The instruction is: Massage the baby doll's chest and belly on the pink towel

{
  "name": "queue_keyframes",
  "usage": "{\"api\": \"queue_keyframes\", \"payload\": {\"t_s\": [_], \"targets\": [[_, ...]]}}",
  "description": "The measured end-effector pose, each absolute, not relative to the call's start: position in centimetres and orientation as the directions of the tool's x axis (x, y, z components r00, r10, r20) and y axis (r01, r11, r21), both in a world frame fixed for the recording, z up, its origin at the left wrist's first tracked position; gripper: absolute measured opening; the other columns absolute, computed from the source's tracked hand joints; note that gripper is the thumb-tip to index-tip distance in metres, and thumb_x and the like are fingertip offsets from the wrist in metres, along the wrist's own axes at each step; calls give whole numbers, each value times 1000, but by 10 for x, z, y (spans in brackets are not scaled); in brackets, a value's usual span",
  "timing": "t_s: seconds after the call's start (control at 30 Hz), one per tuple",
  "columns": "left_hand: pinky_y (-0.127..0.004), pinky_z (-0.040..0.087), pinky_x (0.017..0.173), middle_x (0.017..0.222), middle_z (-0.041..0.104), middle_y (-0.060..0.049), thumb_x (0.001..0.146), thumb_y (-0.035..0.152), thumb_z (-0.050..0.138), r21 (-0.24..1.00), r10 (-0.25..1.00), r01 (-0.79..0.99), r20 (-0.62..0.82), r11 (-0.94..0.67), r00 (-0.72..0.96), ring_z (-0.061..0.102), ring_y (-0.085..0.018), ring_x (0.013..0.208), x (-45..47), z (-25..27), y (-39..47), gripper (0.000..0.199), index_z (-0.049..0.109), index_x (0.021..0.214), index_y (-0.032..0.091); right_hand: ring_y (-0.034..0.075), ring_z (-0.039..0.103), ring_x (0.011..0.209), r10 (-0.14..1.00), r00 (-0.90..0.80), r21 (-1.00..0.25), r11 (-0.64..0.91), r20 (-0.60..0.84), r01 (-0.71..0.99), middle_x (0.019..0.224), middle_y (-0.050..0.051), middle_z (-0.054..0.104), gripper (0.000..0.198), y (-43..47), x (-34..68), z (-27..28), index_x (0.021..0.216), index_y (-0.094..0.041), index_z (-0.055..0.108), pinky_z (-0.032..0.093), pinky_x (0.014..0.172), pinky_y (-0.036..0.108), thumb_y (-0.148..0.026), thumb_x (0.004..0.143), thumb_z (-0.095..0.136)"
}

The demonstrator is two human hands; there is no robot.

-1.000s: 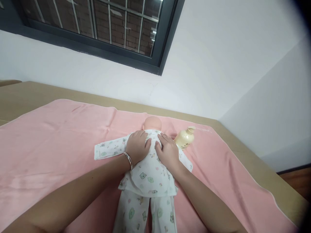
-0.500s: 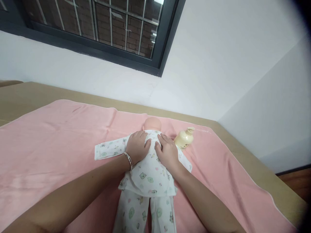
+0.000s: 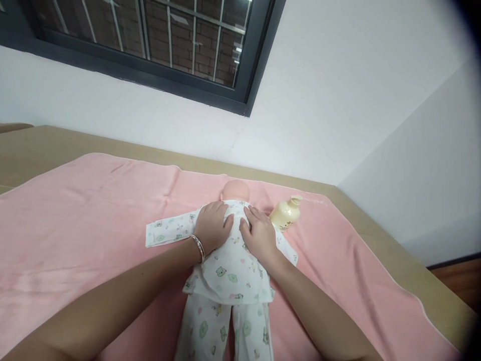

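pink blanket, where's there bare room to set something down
Bare pink blanket lies left of the doll's outstretched sleeve, and right of the bottle and right forearm. A bare wooden tabletop strip runs between blanket and wall. Crowded: the middle, where left hand and right hand rest on the doll with the bottle close by.

You can't read any text here — the dark lettering on the pale yellow bottle (image 3: 284,215) is too small.

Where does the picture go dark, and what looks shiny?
In the head view, both right-hand corners go dark and blurry; in that same view, the bottle has shiny highlights, the window shows bright spots, and the doll's top looks fairly clear.
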State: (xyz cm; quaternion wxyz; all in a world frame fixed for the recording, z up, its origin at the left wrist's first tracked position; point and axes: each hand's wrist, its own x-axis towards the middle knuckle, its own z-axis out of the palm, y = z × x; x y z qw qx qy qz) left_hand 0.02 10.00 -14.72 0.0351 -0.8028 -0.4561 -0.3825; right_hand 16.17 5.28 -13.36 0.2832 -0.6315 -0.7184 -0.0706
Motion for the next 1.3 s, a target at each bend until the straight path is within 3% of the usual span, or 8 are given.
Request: {"api": "queue_keyframes", "payload": {"t_s": [0.47, 0.8, 1.0, 1.17, 1.3], "targets": [[-47, 48, 97, 117, 67, -13, 92, 30, 46, 295, 709, 753, 636, -588, 305, 60, -29, 111, -1, -148, 102, 30, 61, 112, 15, 29, 48, 131, 896, -60, -210, 167, 441, 963, 138, 13, 56, 46, 54, 160, -130, 137, -15, 53, 36, 110, 45, -32, 96, 41], [-52, 39, 109, 127, 63, -12, 96, 23, 38, 269, 645, 651, 619, -710, 447, 56, -27, 119, -3, -149, 112, 36, 57, 126, 13, 27, 39, 138, 894, -201, -231, 311, 401, 922, 147, 14, 46, 49, 65, 170, -134, 143, -14, 43, 29, 113, 49, -28, 97, 36], [-45, 50, 98, 115, 67, -12, 97, 19, 37, 154, 514, 609, 713, -778, 477, 60, -25, 110, -4, -147, 109, 33, 61, 118, 14, 27, 43, 135, 871, -228, -218, 349, 436, 911, 144, 14, 50, 47, 67, 171, -135, 141, -14, 48, 32, 111, 47, -26, 97, 37], [-44, 53, 87, 101, 70, -11, 94, 20, 43, 182, 547, 670, 743, -720, 386, 63, -25, 97, -4, -143, 100, 25, 66, 101, 17, 26, 52, 124, 848, -156, -193, 287, 507, 938, 133, 11, 60, 41, 57, 163, -133, 131, -16, 57, 36, 107, 43, -27, 96, 39], [-44, 54, 86, 102, 70, -12, 92, 21, 45, 224, 595, 708, 733, -669, 330, 63, -26, 96, -3, -142, 96, 23, 67, 98, 16, 29, 52, 123, 878, -94, -157, 187, 469, 970, 131, 14, 61, 43, 51, 159, -129, 132, -15, 56, 37, 106, 45, -32, 97, 39]]}}
